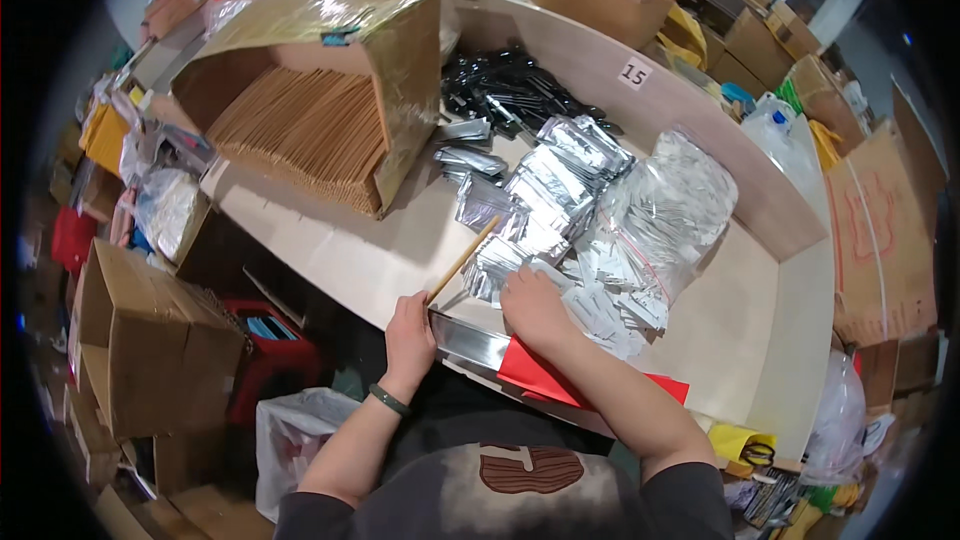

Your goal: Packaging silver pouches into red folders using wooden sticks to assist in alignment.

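At the table's front edge my left hand (408,336) is closed, its fingertips at the lower end of a thin tan stick-like strip (464,260) that slants up toward the sachets. Just beside that hand, a flat shiny silver piece (470,342) lies along the edge, next to a red sheet (545,374) under my right forearm. My right hand (535,305) reaches into the pile, fingers curled down between silver foil sachets (550,190) and small white packets (600,315); its fingertips are partly hidden. A clear bag (670,205) full of white packets rests right of the pile.
A large carton (405,90) lies on its side at the table's left, packed with brown cardboard sheets (300,130). Black glossy items (510,90) are heaped by the raised back board (580,40). Cartons (160,340) and a lined bin (300,430) stand to the left.
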The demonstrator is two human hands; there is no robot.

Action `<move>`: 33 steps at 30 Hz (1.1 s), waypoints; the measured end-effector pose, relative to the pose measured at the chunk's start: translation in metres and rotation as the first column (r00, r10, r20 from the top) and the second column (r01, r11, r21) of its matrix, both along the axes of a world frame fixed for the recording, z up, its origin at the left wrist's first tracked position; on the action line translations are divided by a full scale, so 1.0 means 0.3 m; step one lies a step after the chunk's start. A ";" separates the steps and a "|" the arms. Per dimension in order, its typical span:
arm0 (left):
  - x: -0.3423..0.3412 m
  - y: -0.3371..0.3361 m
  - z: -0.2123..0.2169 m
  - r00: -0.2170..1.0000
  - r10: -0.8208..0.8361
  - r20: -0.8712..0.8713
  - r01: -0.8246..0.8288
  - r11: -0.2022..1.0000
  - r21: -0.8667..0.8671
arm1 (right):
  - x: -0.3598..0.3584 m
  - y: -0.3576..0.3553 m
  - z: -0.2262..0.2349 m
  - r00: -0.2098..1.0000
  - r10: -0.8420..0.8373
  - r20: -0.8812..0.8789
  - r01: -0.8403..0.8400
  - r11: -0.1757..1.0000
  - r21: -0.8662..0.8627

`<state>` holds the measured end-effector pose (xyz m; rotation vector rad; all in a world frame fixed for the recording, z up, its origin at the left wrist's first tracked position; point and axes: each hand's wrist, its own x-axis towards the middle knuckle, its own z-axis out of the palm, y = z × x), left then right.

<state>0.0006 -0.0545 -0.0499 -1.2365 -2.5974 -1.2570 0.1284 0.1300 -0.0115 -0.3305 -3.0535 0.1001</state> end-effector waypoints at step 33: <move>-0.031 0.040 0.111 0.676 -0.709 0.200 0.698 0.703 0.136 | 0.227 -0.244 0.104 0.968 -0.155 -0.198 0.083 0.939 -0.333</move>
